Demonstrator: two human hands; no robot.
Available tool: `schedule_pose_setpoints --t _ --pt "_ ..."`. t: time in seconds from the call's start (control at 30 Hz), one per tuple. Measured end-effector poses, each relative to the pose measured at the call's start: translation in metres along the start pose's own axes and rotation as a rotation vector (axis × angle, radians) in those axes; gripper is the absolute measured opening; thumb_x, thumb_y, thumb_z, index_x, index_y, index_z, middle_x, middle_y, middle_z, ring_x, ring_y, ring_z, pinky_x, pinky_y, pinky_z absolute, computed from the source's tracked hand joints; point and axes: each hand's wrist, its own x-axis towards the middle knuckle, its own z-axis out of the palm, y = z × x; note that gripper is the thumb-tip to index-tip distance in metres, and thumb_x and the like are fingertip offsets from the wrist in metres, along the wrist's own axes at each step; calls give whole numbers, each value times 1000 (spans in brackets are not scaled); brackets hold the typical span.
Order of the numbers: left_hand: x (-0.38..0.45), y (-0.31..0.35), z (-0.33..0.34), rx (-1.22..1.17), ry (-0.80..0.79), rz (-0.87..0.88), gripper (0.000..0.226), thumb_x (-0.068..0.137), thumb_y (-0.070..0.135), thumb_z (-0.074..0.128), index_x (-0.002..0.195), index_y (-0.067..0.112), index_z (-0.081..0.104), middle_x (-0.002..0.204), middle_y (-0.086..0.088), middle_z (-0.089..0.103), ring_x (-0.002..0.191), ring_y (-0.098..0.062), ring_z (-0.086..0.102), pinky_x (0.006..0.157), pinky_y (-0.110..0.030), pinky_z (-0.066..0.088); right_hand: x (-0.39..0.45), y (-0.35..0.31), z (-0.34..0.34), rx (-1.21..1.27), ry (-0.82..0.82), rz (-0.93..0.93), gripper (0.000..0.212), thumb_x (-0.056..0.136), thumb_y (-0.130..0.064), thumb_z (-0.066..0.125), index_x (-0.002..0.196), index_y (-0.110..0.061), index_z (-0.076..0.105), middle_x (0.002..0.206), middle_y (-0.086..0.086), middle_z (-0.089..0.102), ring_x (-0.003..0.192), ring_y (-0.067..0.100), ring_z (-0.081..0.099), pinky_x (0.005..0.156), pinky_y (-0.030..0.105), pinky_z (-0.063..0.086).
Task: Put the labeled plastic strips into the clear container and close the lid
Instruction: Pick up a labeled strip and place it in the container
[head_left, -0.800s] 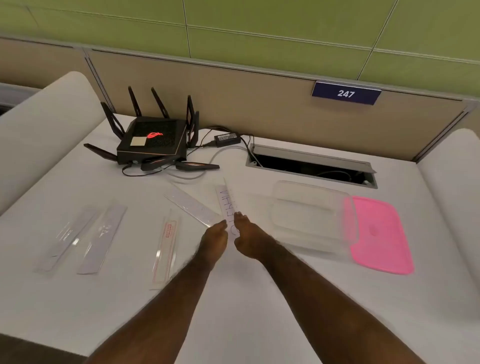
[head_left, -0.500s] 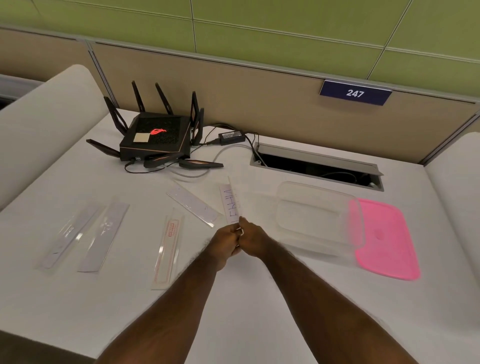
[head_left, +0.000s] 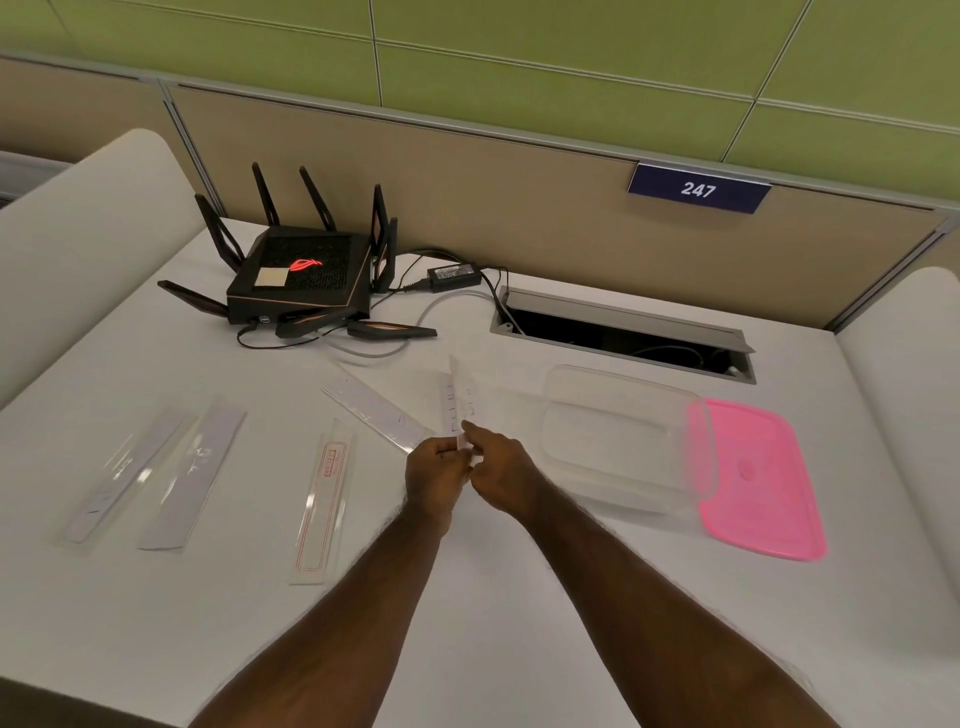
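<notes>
My left hand (head_left: 436, 475) and my right hand (head_left: 498, 467) meet at the middle of the white desk, both pinching the near end of a labeled plastic strip (head_left: 460, 397) that tilts up and away. The clear container (head_left: 623, 436) stands open just right of my hands. Its pink lid (head_left: 758, 478) lies flat on the desk beside it, partly under its right edge. Another clear strip (head_left: 376, 408) lies diagonally left of the held one. A red-printed strip (head_left: 324, 501) lies further left. Two grey strips (head_left: 192, 478) (head_left: 124, 473) lie at the far left.
A black router (head_left: 301, 283) with antennas and cables sits at the back left, a power adapter (head_left: 453, 274) behind it. An open cable slot (head_left: 623, 335) runs along the back of the desk. A partition with a "247" sign (head_left: 698, 189) stands behind.
My hands have closed together on the strip's near end and lifted it; its far end now tilts up off the desk. The view has shifted slightly.
</notes>
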Motion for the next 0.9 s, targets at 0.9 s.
schedule_pose_setpoints --t 0.9 --pt "-9 133 -71 -95 -338 -294 20 83 10 63 100 7 74 67 -3 65 49 -9 44 39 -18 33 23 34 -155 -460 206 -353 70 79 -22 76 142 -23 46 145 -2 47 137 21 36 110 35 31"
